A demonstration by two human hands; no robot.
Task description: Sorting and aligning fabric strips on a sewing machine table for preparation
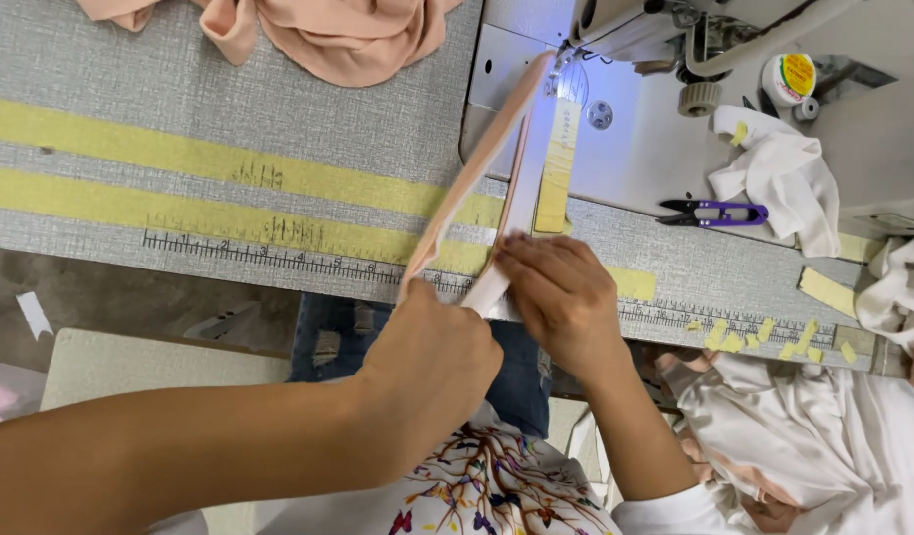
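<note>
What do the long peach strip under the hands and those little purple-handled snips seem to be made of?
The long peach strip looks like soft, matte woven or knit cloth: it bends and folds between the left hand and right hand. The small purple-handled snips seem to have dark metal blades and smooth plastic grips, judging by their uniform purple colour, though that is less certain.

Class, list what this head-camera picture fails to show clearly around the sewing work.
- Needle: head view, hidden behind the sewing machine head.
- Left hand fingertips: curled under, hidden by the hand itself.
- Peach strip lower end: covered by both hands; right hand presses it.
- Peach fabric pile: cut off by top edge.
</note>
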